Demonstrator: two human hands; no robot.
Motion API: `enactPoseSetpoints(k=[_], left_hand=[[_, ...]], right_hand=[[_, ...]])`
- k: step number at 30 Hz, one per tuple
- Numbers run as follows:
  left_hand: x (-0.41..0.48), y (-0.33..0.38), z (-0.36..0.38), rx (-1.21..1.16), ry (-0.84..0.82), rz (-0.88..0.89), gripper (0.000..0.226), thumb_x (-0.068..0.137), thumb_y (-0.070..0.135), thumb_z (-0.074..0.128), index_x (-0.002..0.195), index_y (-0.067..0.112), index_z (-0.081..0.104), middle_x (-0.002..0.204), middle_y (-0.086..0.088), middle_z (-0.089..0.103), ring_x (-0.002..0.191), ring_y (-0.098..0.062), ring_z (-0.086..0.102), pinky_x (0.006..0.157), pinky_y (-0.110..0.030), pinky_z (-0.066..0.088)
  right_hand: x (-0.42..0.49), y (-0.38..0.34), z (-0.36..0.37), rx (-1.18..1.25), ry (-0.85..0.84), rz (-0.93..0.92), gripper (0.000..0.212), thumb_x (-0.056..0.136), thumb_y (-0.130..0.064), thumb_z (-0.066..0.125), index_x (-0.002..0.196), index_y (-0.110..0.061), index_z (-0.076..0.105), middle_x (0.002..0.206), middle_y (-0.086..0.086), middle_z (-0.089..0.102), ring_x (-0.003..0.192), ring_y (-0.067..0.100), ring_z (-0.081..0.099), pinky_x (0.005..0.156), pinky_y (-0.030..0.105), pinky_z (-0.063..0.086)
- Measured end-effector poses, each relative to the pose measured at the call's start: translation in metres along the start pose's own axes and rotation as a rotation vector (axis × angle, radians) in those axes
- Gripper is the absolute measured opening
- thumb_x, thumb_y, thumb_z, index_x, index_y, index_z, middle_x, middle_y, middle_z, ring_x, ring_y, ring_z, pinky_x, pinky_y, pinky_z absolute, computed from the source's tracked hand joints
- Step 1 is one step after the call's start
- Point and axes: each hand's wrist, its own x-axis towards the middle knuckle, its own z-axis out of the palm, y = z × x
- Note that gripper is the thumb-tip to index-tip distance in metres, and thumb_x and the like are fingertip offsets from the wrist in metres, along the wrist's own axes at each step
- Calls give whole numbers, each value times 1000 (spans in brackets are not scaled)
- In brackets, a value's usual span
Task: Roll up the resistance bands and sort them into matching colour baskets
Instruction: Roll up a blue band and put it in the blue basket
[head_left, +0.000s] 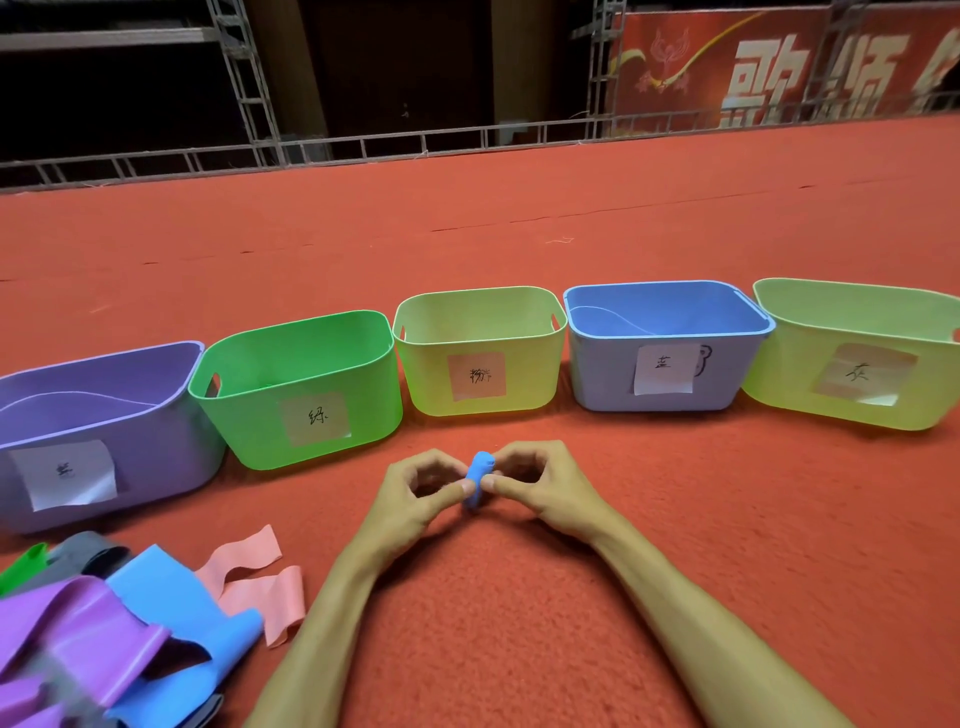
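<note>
At the near left corner of a red carpet, unrolled bands lie heaped: a purple band and a blue band on top, a pink band trailing toward the middle, a grey band and a green band behind. Two bare forearms reach forward at centre. Just above the carpet, the left hand and right hand meet around a small blue roll, each pinching it between thumb and curled fingers; the thumbs nearly touch across its front. The roll stands roughly upright between the hands, in front of the row of baskets and inside none of them.

Beyond, five baskets sit side by side in a shallow arc, each with a handwritten paper label on its front wall. From left: a purple basket, a green basket, a yellow basket, a blue basket and a second yellow one at far right. A curved edge of matching colour shows inside the purple and blue baskets; what it is cannot be told. Farther back the carpet runs to a metal railing, with a red banner bearing large characters at upper right.
</note>
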Motion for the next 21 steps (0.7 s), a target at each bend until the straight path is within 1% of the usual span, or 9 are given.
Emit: enactPoseSetpoints(k=[3, 6, 9, 11, 14, 16, 17, 19, 21], left_hand=[[0, 2, 0, -7, 34, 2, 7, 89, 9, 79, 92, 4, 75, 87, -7, 77, 81, -11, 68, 79, -21, 52], [-2, 7, -1, -85, 59, -28, 20, 83, 17, 84, 92, 1, 75, 84, -9, 76, 77, -12, 67, 75, -21, 53], [-2, 7, -6, -141, 68, -71, 27, 79, 22, 83, 96, 2, 76, 89, -15, 78, 81, -17, 70, 78, -24, 55], [-4, 9, -7, -164, 57, -93, 29, 78, 21, 83, 100, 3, 76, 92, -18, 79, 83, -18, 71, 80, -22, 55], [-4, 11, -6, -167, 49, -94, 28, 76, 16, 88, 97, 2, 76, 90, -14, 79, 81, -14, 72, 77, -21, 54], [-3, 10, -5, -160, 48, -89, 23, 75, 14, 85, 94, 3, 77, 88, -11, 79, 80, -13, 71, 77, -21, 54], [-2, 9, -6, -150, 46, -89, 20, 75, 11, 85, 92, 4, 77, 86, -9, 78, 80, -13, 71, 78, -21, 54], [-3, 3, -6, -97, 50, -82, 18, 76, 6, 89, 89, 6, 78, 83, -6, 77, 79, -12, 68, 77, -21, 52], [-5, 0, -4, -27, 70, -77, 16, 76, 7, 89, 88, 8, 78, 83, -9, 77, 78, -12, 66, 75, -23, 51]], right_hand=[[-1, -2, 2, 40, 32, 0, 15, 88, -10, 81, 102, -4, 79, 98, 15, 78, 90, 21, 71, 88, 42, 56], [-1, -4, 6, 60, 64, 8, 17, 88, -11, 81, 104, -5, 80, 100, 8, 79, 93, 18, 73, 88, 33, 57], [-2, -7, 14, 142, 73, 71, 14, 88, -9, 79, 102, -9, 81, 97, 4, 80, 85, 10, 70, 78, 26, 55], [-1, -9, 17, 197, 90, 118, 19, 82, -15, 83, 101, -10, 82, 95, 6, 80, 84, 12, 70, 76, 29, 53], [1, -7, 16, 272, 107, 180, 33, 67, -23, 94, 96, -9, 83, 99, 17, 78, 90, 23, 69, 85, 40, 51], [1, -5, 14, 277, 104, 199, 34, 64, -21, 96, 93, -9, 84, 100, 22, 78, 91, 27, 70, 87, 46, 51], [0, -6, 14, 257, 98, 202, 31, 65, -20, 95, 92, -9, 84, 97, 21, 78, 88, 26, 72, 85, 45, 52], [-2, -6, 14, 204, 86, 193, 18, 75, -9, 87, 92, -7, 83, 88, 14, 79, 81, 19, 75, 76, 37, 54], [-4, -5, 14, 139, 87, 132, 14, 80, 4, 81, 93, -3, 82, 79, 3, 79, 73, 10, 73, 66, 25, 54]])
